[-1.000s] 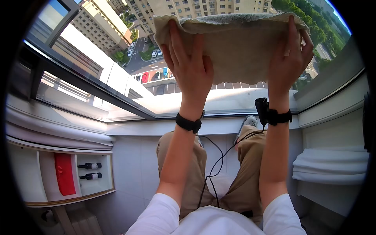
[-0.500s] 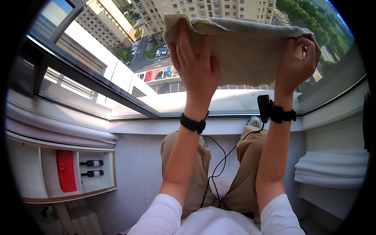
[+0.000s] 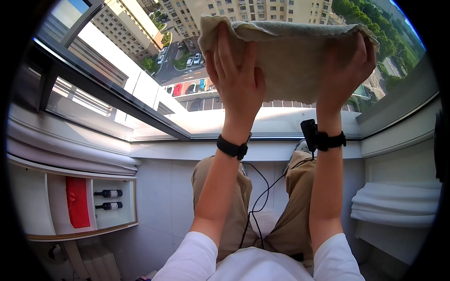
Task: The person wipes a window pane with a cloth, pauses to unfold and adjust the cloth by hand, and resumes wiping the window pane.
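Observation:
A beige-grey cloth [image 3: 290, 70] is stretched out across the top of the head view, its upper edge folded over. My left hand [image 3: 236, 79] is on its left part, fingers pointing up and the thumb to the right, keeping hold of it. Over the cloth's right end lies my right hand [image 3: 344, 77], with long fingers reaching to the upper corner; its thumb is blurred in shade. Both hands hold the cloth up before the window. Whether the cloth touches glass I cannot tell. Black straps circle both wrists, and a small black device [image 3: 309, 133] sits at the right one.
A dark window frame [image 3: 140, 112] slants along the left, above a white sill [image 3: 258, 150]. Low at left stands a shelf unit [image 3: 51, 206] with a red bag [image 3: 77, 201] and two bottles [image 3: 108, 205]. White folded fabric [image 3: 396, 203] hangs at right. Black cables [image 3: 255, 206] dangle between my legs.
My right hand has shifted left and turned, its pinched, looped fingers now straighter along the cloth. The cloth's right end has moved slightly. My left hand keeps its place on the cloth.

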Demonstrator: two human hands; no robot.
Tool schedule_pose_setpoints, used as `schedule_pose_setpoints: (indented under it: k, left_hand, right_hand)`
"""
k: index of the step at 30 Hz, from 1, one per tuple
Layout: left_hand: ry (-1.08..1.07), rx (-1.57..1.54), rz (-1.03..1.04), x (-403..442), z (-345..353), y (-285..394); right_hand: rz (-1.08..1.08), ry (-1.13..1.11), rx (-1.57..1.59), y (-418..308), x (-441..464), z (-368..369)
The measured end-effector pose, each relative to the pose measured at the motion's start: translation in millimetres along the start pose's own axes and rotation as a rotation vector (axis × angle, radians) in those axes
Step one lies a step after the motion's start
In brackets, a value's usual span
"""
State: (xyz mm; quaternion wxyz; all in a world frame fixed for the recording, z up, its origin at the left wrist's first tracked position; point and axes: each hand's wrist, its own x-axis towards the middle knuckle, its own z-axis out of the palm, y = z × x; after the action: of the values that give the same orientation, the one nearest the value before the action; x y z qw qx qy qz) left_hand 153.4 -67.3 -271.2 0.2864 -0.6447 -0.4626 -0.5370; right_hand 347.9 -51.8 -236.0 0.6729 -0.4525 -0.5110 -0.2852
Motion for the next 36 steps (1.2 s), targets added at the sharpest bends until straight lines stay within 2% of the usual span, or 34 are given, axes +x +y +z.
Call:
schedule_pose_setpoints:
  k: [6,12,36]
  left_hand:
    - [-0.025,-0.016,0.019,-1,-1,-3]
    - [-0.052,0.018,-0.020,-1,-1,1]
    - [-0.027,0.101,-0.077,7,-10,4]
  right_hand:
    - [-0.047,-0.154,-0.191,-11,-10,2]
    - [-0.026,-0.197,-0.161,-10,-13,7]
    - [-0.002,-0.203,-0.239,-11,3,-3]
